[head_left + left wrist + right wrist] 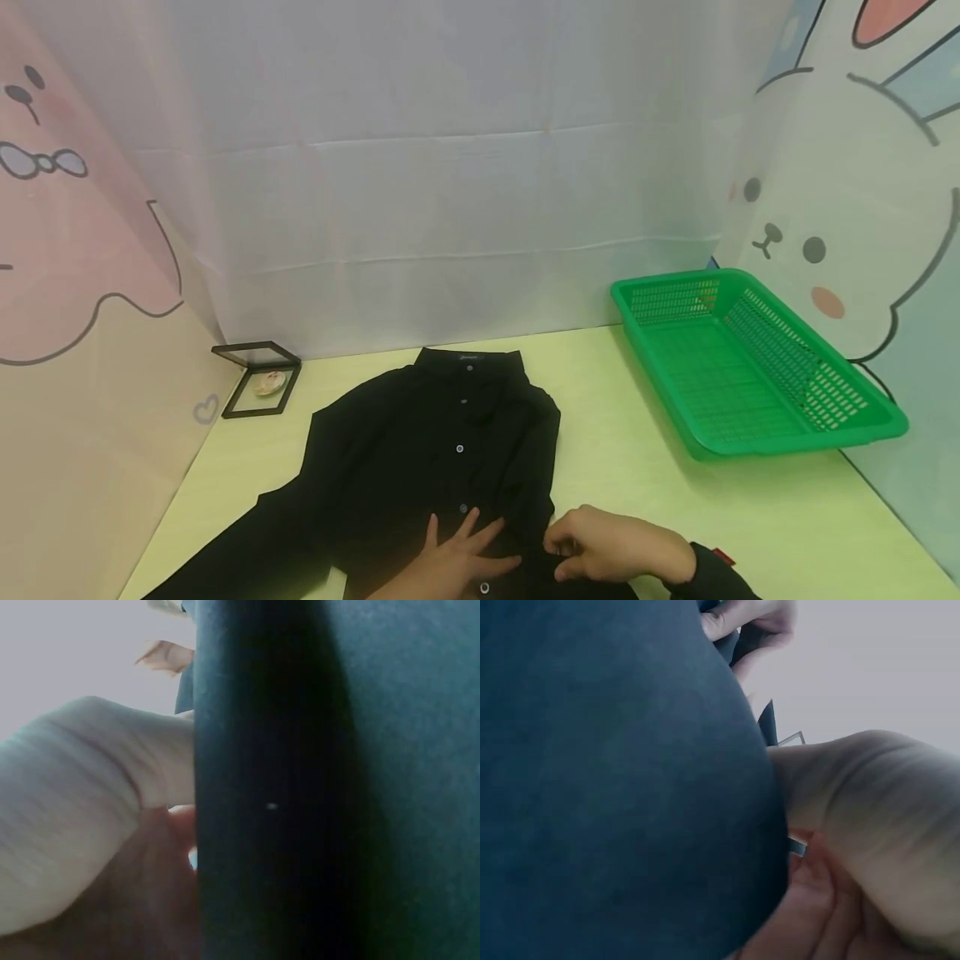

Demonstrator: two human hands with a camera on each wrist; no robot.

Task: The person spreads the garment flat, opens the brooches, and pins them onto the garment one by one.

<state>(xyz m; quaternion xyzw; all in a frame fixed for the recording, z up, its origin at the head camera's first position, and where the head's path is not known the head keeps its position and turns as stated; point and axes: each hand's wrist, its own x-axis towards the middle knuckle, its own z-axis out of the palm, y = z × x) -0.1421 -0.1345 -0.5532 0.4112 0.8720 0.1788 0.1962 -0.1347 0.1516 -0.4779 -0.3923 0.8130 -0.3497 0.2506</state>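
A black button-up shirt (390, 467) lies front up, collar away from me. One sleeve stretches out to the left; the right side is folded in along the body. My left hand (457, 562) rests on the shirt front near the buttons, fingers spread. At the folded right side, my right hand (615, 546) has curled fingers and pinches the shirt's edge. Dark cloth (285, 780) covers much of the left wrist view, hiding the left fingertips. In the right wrist view, cloth (630, 780) likewise hides part of the right hand (885, 802).
A green plastic basket (667, 392) stands at the back right, against the rabbit-printed curtain (855, 192). At the back left is a small black-framed case (253, 412) with its lid raised and a round pale item (270, 383) inside. The tabletop (600, 417) is pale yellow.
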